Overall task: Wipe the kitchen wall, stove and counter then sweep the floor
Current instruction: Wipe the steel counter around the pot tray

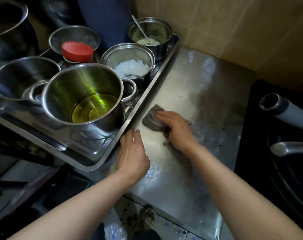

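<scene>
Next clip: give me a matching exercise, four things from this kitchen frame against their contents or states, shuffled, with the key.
Things:
1. large pot
2. jar
3. right hand
4. left hand

States:
A. red lid on
B. presses a grey cloth on the counter
C. holds yellow oil
D. rests at the tray edge

Pairs: 1-C, 2-A, 3-B, 4-D

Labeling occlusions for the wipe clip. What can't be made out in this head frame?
- Cloth: near part hidden under the right hand.
- Left hand: fingertips blurred at the tray edge; contact unclear.
- Big pot, top left: cut off by the frame edge.
- Stove: mostly cut off at right, dark.
- Floor: only a strip shows below the counter.
</scene>
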The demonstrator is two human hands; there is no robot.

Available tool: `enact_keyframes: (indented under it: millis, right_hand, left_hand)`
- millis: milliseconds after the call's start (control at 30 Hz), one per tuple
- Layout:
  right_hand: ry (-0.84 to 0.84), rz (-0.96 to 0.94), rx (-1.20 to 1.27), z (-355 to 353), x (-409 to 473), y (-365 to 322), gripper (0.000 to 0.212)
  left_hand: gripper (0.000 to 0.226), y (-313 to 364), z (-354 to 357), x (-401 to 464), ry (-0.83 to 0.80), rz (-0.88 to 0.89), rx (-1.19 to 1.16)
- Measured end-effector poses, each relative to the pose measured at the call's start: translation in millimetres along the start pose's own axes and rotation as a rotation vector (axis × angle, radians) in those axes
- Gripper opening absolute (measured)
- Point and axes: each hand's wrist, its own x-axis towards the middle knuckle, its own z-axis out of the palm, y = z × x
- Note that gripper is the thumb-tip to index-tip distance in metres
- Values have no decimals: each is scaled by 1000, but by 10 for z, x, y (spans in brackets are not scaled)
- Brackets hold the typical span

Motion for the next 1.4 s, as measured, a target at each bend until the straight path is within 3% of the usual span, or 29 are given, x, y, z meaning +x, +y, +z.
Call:
enact_keyframes:
  millis: [133, 300, 367, 500, 600, 800, 1033, 1267, 1400]
  right_hand:
    - [116, 256, -23, -70, 43, 182, 57]
    - [54, 125, 10, 10, -789, -360, 51]
    - [34, 124, 5, -140, -873, -238, 55]
    - [171, 363, -122, -486, -651, 358, 54]
    - [161, 514, -159, -495, -679, 399, 50]
    - [149, 323, -59, -478, -1458, -43, 51]
    - [215, 602, -62, -864, -1041, 566, 58]
    - [270, 612, -61, -394, -2025, -346, 55]
    - [203, 602, -35, -482, -2017, -310, 53]
  left_hand:
    - [68, 52, -18, 70, -43, 6, 47]
    - [64, 60, -25, 110, -69, -5, 60]
    - [59, 88, -19, 138, -78, 29, 71]
    - [55, 214, 31, 165, -86, 129, 92]
    - [55, 348, 85, 136, -123, 178, 87]
    - [57, 562, 234, 29, -170, 286, 117]
    - [48, 665, 317, -74, -169, 325, 139]
    - [50, 596, 333, -214, -161, 381, 156]
    - [46, 588, 311, -329, -183, 424, 173]
